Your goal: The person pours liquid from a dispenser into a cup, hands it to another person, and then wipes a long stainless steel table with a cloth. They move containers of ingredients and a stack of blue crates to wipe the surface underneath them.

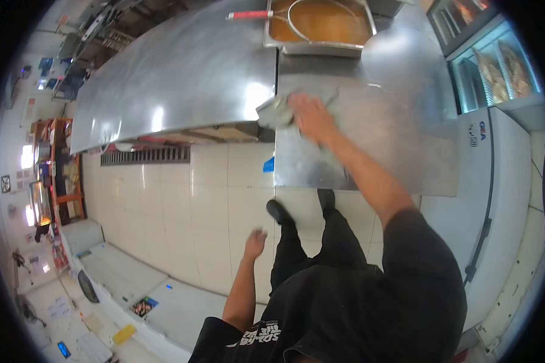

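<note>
My right hand (312,120) presses a crumpled grey-green cloth (275,113) onto the steel worktop (399,133), by the seam where two metal surfaces meet. Its fingers bear down on the cloth and are a little blurred. My left hand (256,243) hangs low over the tiled floor, away from the worktop, its fingers curled in with nothing visible in them. Beyond the cloth, at the back of the worktop, stands a rectangular metal pan (321,48) of orange-brown liquid. Across it lies a round strainer with a red handle (249,15).
A longer steel counter (188,72) runs off to the left. White chest freezers stand at lower left (127,272) and right (496,175). A lit glass-fronted display (496,69) is at upper right. A dark drain grate (145,155) lies in the floor.
</note>
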The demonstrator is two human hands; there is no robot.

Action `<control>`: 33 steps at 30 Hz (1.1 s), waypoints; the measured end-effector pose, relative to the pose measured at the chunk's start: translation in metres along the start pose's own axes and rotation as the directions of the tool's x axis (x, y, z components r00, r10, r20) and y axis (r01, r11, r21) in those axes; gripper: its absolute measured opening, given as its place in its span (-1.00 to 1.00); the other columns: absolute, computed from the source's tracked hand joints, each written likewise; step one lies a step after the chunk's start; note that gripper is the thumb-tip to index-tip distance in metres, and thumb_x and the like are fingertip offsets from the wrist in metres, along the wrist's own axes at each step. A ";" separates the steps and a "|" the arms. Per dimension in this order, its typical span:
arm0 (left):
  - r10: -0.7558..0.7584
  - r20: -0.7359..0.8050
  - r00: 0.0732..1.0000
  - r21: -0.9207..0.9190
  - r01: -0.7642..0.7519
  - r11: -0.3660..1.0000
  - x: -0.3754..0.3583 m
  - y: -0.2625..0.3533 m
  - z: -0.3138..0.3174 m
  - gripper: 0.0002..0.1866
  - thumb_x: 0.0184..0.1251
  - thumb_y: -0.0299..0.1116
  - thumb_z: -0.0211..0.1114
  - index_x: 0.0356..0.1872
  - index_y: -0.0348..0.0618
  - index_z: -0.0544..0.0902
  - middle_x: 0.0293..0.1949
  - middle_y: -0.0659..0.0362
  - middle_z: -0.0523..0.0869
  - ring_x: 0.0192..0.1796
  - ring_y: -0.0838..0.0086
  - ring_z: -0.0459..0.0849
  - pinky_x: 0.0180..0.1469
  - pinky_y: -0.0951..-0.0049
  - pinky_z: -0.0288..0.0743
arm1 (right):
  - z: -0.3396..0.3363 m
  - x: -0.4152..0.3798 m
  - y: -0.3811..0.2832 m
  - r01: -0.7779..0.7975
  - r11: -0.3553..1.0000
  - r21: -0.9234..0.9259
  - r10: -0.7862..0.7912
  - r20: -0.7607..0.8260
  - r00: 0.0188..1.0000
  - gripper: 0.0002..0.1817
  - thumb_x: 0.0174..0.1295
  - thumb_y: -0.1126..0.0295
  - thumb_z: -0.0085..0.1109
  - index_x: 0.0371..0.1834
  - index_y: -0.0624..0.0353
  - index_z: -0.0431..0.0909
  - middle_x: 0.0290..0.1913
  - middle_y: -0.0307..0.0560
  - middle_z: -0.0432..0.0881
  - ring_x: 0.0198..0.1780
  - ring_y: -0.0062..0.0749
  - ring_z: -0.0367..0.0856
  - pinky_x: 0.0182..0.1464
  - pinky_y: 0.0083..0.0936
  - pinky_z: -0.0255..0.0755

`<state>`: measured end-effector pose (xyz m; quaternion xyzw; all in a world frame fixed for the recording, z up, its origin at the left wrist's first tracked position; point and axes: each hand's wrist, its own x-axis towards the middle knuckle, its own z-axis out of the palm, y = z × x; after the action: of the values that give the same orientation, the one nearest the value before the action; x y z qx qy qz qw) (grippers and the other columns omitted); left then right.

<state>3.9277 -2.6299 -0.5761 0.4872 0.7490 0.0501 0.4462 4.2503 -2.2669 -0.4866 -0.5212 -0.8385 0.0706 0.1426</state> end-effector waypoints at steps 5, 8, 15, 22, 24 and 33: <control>0.133 -0.197 0.971 -0.322 -0.192 0.927 -0.059 0.177 -0.057 -0.62 0.45 -0.25 0.16 0.15 -0.27 0.48 -0.02 -0.04 0.69 0.06 0.21 0.65 0.12 0.30 0.50 | 0.016 0.096 0.026 -0.172 0.985 -0.001 0.172 0.000 0.985 -0.45 0.43 0.18 -0.29 0.44 0.13 0.24 0.55 -0.06 0.09 0.56 -0.16 -0.01 0.52 -0.10 -0.16; 0.060 -0.287 0.956 -0.327 -0.157 0.932 -0.101 0.155 -0.054 -0.63 0.44 -0.27 0.17 0.14 -0.28 0.50 -0.02 -0.04 0.69 0.08 0.24 0.64 0.12 0.31 0.50 | 0.027 0.065 -0.013 -0.262 0.963 0.056 0.266 -0.087 0.960 -0.41 0.46 0.06 -0.31 0.47 0.11 0.22 0.56 -0.01 0.05 0.57 -0.07 -0.07 0.54 -0.07 -0.23; -0.177 -0.070 0.982 0.243 0.189 0.951 -0.120 -0.152 0.109 -0.55 0.39 -0.07 0.16 -0.03 -0.33 0.60 -0.13 -0.06 0.71 -0.05 0.21 0.69 -0.02 0.28 0.55 | 0.000 -0.101 -0.114 -0.009 0.999 0.031 0.011 -0.053 0.999 -0.41 0.41 0.08 -0.13 0.45 0.09 0.24 0.53 0.05 0.11 0.56 0.01 -0.03 0.51 -0.06 -0.13; -0.450 -0.190 0.872 -0.659 0.227 0.717 -0.198 -0.152 0.143 -0.59 0.31 -0.20 0.24 -0.03 -0.38 0.58 -0.24 -0.07 0.71 -0.19 0.27 0.71 -0.17 0.31 0.61 | -0.028 -0.106 0.058 -0.097 0.987 -0.128 0.091 -0.057 0.994 -0.40 0.38 0.16 -0.13 0.47 0.11 0.21 0.46 0.14 0.24 0.51 0.05 0.10 0.48 -0.08 -0.02; -0.483 -0.166 0.860 -0.630 0.284 0.723 -0.213 -0.147 0.148 -0.60 0.30 -0.22 0.25 -0.03 -0.38 0.58 -0.23 -0.05 0.71 -0.18 0.31 0.70 -0.17 0.35 0.61 | -0.014 -0.068 0.071 -0.158 0.974 -0.163 0.128 -0.184 0.975 -0.39 0.39 0.10 -0.16 0.45 0.14 0.24 0.46 0.17 0.25 0.50 0.09 0.12 0.46 -0.03 -0.01; -0.300 0.011 0.954 -0.133 0.298 0.945 -0.160 -0.109 0.159 -0.49 0.26 -0.07 0.24 0.04 -0.33 0.58 -0.02 -0.19 0.68 0.12 -0.02 0.61 0.18 0.15 0.46 | -0.002 -0.129 -0.093 0.036 0.999 -0.039 -0.039 -0.072 0.997 -0.45 0.42 0.09 -0.14 0.39 0.13 0.32 0.50 0.08 0.16 0.51 0.02 0.08 0.47 -0.01 -0.01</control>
<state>3.9871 -2.8683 -0.6273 0.3369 0.8112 0.0340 0.4768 4.2249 -2.4241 -0.4813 -0.5101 -0.8436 0.0333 0.1644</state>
